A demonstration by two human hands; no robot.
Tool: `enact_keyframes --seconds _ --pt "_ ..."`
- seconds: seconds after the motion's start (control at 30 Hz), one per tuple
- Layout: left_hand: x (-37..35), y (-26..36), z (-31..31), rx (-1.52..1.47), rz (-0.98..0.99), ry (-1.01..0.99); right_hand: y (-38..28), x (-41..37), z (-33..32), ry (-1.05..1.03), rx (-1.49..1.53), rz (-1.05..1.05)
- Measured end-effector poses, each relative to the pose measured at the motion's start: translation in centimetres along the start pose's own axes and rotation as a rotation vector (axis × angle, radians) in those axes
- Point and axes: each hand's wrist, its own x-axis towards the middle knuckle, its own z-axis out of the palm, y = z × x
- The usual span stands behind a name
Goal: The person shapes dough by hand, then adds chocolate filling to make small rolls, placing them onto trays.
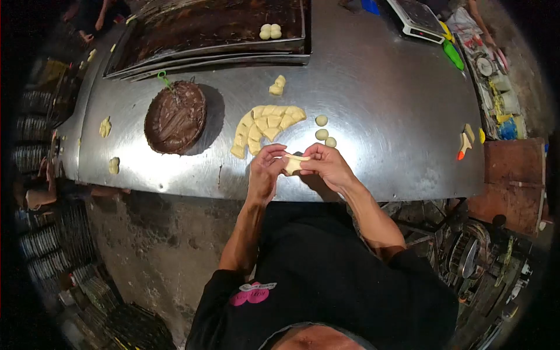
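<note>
A small flattened piece of pale dough [295, 165] is stretched between my two hands near the table's front edge. My left hand [269, 169] pinches its left side, and my right hand [324, 167] grips its right side between thumb and fingers. Just beyond them, cut dough pieces [268, 122] lie in a curved cluster on the metal table [373, 116]. Several round dough balls [321, 134] sit beyond my right hand. To the left stands a round bowl of brown paste [176, 118], with a green-handled tool [165, 79] in it.
Stacked dark trays [204, 35] with a few dough balls [270, 31] lie at the back. A scale [416, 20] and a green object [452, 55] are at the back right. Scrapers [465, 142] lie at the right edge. Other people's arms [44, 189] show at the left.
</note>
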Motion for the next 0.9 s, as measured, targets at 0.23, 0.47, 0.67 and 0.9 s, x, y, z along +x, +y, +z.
enact_keyframes --seconds 0.23,0.47,0.67,0.9 --pt "-1.4 1.1 -0.6 0.016 0.123 0.012 0.6 0.8 2.7 -0.086 0.286 -0.051" --pt "-1.6 0.7 -5.0 -0.087 0.111 0.112 1.7 2.9 4.8 -0.112 0.065 0.023" --pt "-0.3 0.0 -6.2 0.530 0.386 0.278 3.2 6.2 11.0 0.112 0.456 -0.010" --pt "-1.2 3.3 -10.4 0.936 0.568 0.326 2.5 15.8 16.7 0.066 -0.051 -0.025"
